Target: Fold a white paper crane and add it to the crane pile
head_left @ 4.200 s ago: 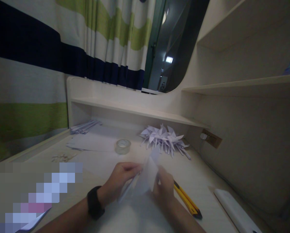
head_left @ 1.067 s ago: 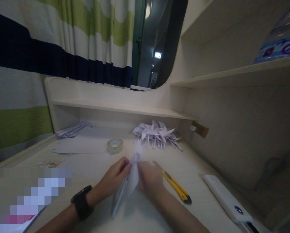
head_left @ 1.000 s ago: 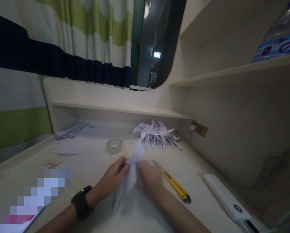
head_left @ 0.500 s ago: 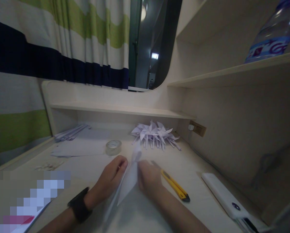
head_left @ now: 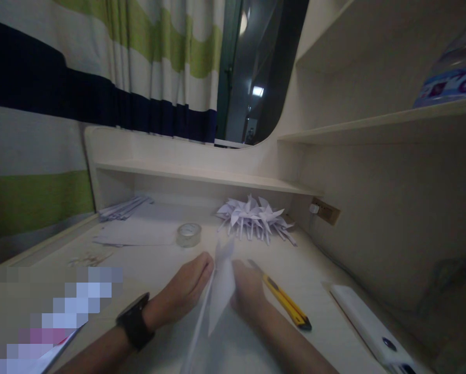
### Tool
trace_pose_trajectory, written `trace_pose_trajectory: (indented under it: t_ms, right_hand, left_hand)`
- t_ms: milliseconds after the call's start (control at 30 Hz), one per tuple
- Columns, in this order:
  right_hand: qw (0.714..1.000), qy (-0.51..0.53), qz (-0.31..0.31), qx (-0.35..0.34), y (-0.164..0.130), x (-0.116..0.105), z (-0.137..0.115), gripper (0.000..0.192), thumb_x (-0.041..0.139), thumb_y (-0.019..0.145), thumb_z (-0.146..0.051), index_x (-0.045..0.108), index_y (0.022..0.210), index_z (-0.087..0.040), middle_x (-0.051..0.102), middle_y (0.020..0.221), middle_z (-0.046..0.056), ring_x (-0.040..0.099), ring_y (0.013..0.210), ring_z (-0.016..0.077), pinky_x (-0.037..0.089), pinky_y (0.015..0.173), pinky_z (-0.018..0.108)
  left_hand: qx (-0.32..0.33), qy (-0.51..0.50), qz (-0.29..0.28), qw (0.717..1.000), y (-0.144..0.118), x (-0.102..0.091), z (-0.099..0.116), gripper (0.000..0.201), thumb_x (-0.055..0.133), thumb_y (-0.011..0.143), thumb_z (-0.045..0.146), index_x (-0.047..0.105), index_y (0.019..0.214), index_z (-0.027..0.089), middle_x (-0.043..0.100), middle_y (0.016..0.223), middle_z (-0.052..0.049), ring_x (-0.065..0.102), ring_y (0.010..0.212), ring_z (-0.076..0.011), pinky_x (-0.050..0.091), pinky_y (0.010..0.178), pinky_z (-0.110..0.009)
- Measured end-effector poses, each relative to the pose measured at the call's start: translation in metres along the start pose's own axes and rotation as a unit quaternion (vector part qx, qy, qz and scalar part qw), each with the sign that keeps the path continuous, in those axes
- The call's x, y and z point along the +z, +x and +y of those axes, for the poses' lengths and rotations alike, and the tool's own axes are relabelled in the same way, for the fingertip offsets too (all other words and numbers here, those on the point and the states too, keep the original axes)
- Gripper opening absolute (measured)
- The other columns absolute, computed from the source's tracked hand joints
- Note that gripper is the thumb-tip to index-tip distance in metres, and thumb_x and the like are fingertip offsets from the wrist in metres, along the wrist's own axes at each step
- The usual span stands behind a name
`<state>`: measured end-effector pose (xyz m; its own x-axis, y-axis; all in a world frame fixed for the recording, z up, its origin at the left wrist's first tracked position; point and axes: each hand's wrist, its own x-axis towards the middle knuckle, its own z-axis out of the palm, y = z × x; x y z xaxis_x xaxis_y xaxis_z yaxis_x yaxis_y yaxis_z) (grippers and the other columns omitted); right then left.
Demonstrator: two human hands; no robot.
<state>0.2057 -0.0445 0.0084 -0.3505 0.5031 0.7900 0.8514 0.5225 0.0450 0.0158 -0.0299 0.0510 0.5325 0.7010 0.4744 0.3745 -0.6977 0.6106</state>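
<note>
Folded paper (head_left: 221,283), pinched between left hand (head_left: 182,293), right hand (head_left: 248,293)

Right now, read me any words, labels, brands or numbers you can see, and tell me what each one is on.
None can be read.
Bottle label on the upper shelf: pink and white lettering on blue, cut off and too blurred.
Yellow utility knife by the right hand: no legible marking.
White device: only a dark round mark.
Tape roll, folded paper: blank.

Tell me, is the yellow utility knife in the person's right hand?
No, the yellow utility knife lies on the desk beside the right hand, which holds the folded paper.
</note>
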Motion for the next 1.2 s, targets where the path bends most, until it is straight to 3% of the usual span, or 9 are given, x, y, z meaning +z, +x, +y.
trace_pose_trajectory:
  t_ms: [233, 567, 967, 1200]
  right_hand:
    - [1.000, 0.016, 0.001, -0.012, 0.001, -0.006, -0.003, 0.017, 0.041, 0.073, -0.015, 0.048, 0.087, -0.021, 0.057, 0.071, 0.004, 0.057, 0.062, 0.0175, 0.044, 0.056, 0.025]
    - [0.994, 0.059, 0.058, -0.070, 0.008, -0.013, -0.002, 0.020, 0.038, 0.076, -0.011, 0.048, 0.091, -0.020, 0.057, 0.071, 0.003, 0.056, 0.060, 0.0165, 0.042, 0.052, 0.025]
    - [0.990, 0.110, 0.068, -0.057, 0.009, -0.012, -0.004, 0.017, 0.038, 0.076, -0.013, 0.047, 0.088, -0.021, 0.053, 0.068, 0.001, 0.052, 0.058, 0.0166, 0.038, 0.051, 0.026]
    - [0.990, 0.102, 0.064, -0.071, 0.008, -0.013, -0.005, 0.019, 0.038, 0.079, -0.013, 0.047, 0.094, -0.020, 0.056, 0.071, 0.002, 0.055, 0.059, 0.0170, 0.040, 0.052, 0.026]
  left_hand:
    - [0.026, 0.043, 0.001, 0.999, 0.002, 0.002, -0.006, 0.029, 0.027, 0.100, 0.034, 0.039, 0.076, 0.023, 0.048, 0.070, 0.002, 0.045, 0.062, -0.0154, 0.033, 0.060, -0.029]
    - [0.026, 0.042, -0.016, 0.999, 0.003, -0.001, -0.007, 0.033, 0.026, 0.100, 0.037, 0.040, 0.074, 0.022, 0.046, 0.068, 0.003, 0.045, 0.061, -0.0147, 0.033, 0.058, -0.028]
    - [0.057, 0.099, 0.001, 0.993, 0.002, 0.003, -0.012, 0.028, 0.026, 0.099, 0.035, 0.042, 0.080, 0.023, 0.050, 0.073, 0.000, 0.047, 0.064, -0.0170, 0.035, 0.060, -0.029]
    - [0.079, 0.091, -0.027, 0.992, 0.002, -0.005, -0.005, 0.032, 0.027, 0.100, 0.034, 0.045, 0.077, 0.022, 0.050, 0.070, 0.001, 0.047, 0.060, -0.0151, 0.034, 0.059, -0.028]
